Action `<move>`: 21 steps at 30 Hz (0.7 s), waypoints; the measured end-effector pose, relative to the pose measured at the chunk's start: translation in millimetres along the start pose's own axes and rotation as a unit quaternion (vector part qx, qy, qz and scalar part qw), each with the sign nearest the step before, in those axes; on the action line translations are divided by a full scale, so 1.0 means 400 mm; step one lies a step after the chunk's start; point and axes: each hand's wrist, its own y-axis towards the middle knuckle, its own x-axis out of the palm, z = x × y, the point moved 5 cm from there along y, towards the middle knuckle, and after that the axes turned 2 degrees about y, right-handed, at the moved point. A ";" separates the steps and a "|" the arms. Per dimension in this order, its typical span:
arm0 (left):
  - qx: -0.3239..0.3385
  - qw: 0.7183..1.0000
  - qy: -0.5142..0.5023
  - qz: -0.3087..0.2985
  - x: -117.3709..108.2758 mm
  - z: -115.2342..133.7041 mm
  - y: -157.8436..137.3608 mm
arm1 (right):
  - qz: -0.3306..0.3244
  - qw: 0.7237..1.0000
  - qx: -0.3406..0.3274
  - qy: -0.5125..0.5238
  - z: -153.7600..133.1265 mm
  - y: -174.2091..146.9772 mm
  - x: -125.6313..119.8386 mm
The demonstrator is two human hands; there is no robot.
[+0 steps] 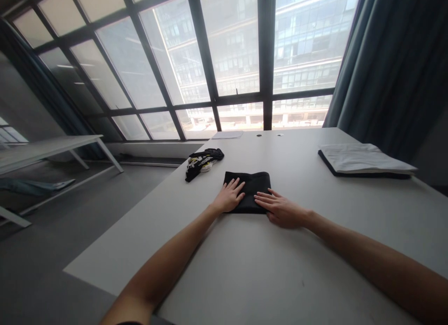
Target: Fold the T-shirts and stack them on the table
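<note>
A black piece of cloth [249, 187], folded into a rough rectangle, lies flat on the white table [224, 264]. My left hand [229, 196] rests on its left side with the fingers spread. On the right side, my right hand [280, 208] lies across the edge of the cloth, fingers stretched out over it and the thumb side towards me. Neither hand grips the fabric. What kind of garment it is cannot be made out. Beyond it to the left sits a crumpled black garment [203, 162] with white and yellow print.
A stack of folded white and black cloth [367, 159] lies at the right of the table. A white sheet [227, 134] is at the far edge, near the windows. Another white table [49, 150] stands to the left across the floor; a dark curtain [395, 68] hangs right.
</note>
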 end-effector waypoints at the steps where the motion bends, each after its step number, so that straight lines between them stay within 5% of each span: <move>1: 0.003 1.000 0.005 -0.003 0.001 -0.003 -0.002 | 0.001 1.000 -0.003 0.007 -0.004 0.000 -0.001; 6: 0.013 1.000 0.004 -0.023 -0.003 -0.005 -0.005 | 0.024 0.999 -0.001 0.044 -0.002 0.004 -0.007; 14: 0.056 0.997 -0.050 -0.035 0.002 0.024 -0.031 | 0.207 0.968 0.139 0.035 0.063 0.005 -0.028; 21: 0.074 0.994 -0.076 -0.030 -0.043 0.063 -0.018 | 0.134 0.956 0.261 0.012 0.135 -0.004 0.035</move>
